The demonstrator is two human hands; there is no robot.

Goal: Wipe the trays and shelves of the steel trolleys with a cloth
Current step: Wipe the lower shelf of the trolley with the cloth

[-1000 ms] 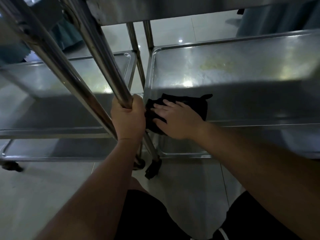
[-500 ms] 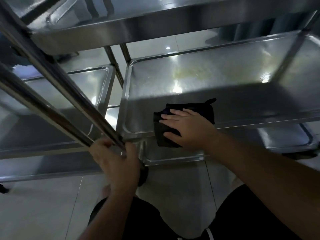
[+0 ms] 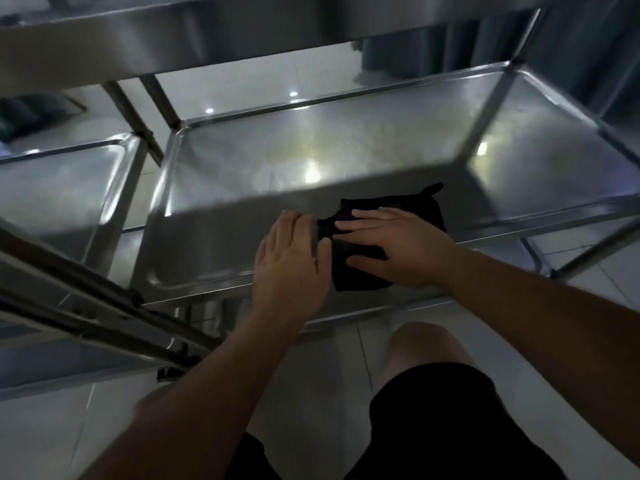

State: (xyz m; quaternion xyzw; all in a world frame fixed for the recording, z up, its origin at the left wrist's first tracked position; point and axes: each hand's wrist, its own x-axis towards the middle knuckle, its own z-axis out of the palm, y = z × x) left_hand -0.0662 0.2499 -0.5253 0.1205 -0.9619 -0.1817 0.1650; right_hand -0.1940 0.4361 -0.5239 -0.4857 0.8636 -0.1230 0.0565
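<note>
The dark folded cloth point(image 3: 388, 244) lies flat on the near part of the shiny steel middle tray point(image 3: 311, 161) of the right trolley, close to the near rim. The right hand point(image 3: 391, 244) lies on top of the cloth with its fingers spread flat, pressing it down. The big change is the left hand point(image 3: 291, 258): a moment ago it was wrapped round the slanted steel handle bars point(image 3: 86, 306) on the left, and now it has let go and come over to the tray. It sits just beside the cloth's left edge, fingers bent a little over that edge; whether they pinch the cloth I cannot tell. To me this looks like the person is getting ready to fold or fix the cloth with both hands before wiping more. A pale yellowish smear point(image 3: 346, 147) shows on the far part of the tray, so that part likely still needs wiping. The upper steel shelf point(image 3: 242, 32) hangs over the tray and could block a far reach. A second steel trolley tray point(image 3: 62, 181) stands to the left. The pale tiled floor point(image 3: 329, 375) is below.
</note>
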